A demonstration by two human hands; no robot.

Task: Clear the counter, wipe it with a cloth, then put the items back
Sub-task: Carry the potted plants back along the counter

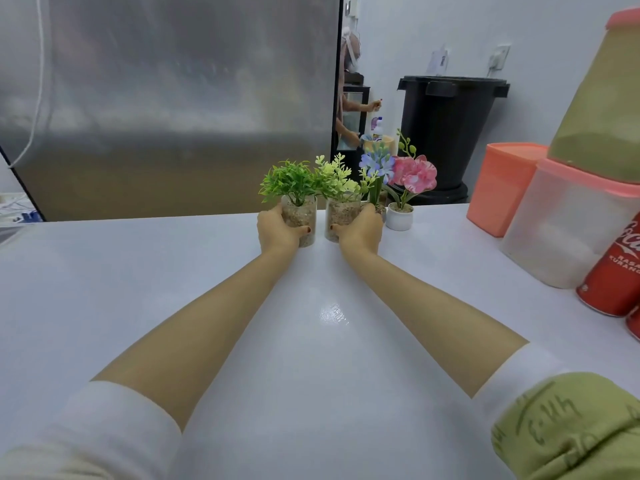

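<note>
Two small glass pots of pebbles stand at the far edge of the white counter. My left hand grips the left pot, which holds a dark green plant. My right hand grips the pot beside it, which holds a yellow-green plant. Right of my right hand stand a blue-flowered plant and a pink flower in a white pot. A green cloth lies over my right forearm at the bottom right.
At the right edge stand a pink box, stacked lidded clear tubs with a green-filled tub on top, and red soda cans. A steel fridge side rises behind the counter; a black bin stands beyond.
</note>
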